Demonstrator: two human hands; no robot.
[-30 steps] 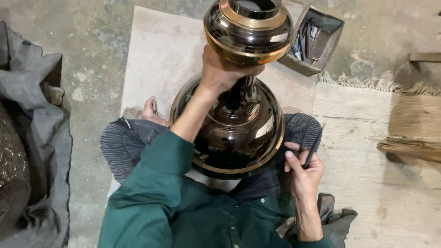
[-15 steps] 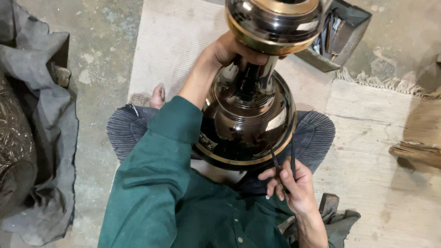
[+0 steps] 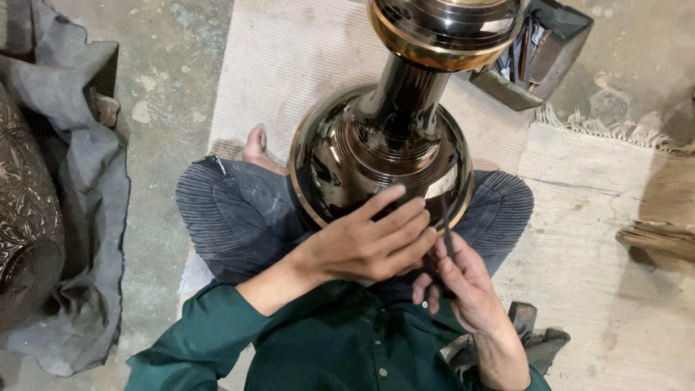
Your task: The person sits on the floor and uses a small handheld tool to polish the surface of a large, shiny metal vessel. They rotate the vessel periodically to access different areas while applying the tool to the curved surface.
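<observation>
A large, dark, glossy metal vase (image 3: 384, 152) with brass-coloured bands stands upright between my crossed legs, its wide mouth close under the camera. My left hand (image 3: 369, 242) lies flat with fingers stretched against the near side of the vase's round belly. My right hand (image 3: 456, 279) is closed on a thin dark tool (image 3: 447, 233), its tip held against the lower right edge of the belly. I wear a green shirt and grey trousers.
A pale woven mat (image 3: 289, 65) covers the floor under me. A dark metal box (image 3: 539, 54) with tools sits at the upper right. On the left, grey cloth (image 3: 79, 181) wraps an engraved metal vessel (image 3: 25, 210). A wooden piece (image 3: 655, 239) lies at right.
My left hand has left the vase's neck and come down onto the near side of the belly. The right hand stays low at the belly's right edge with the tool.
</observation>
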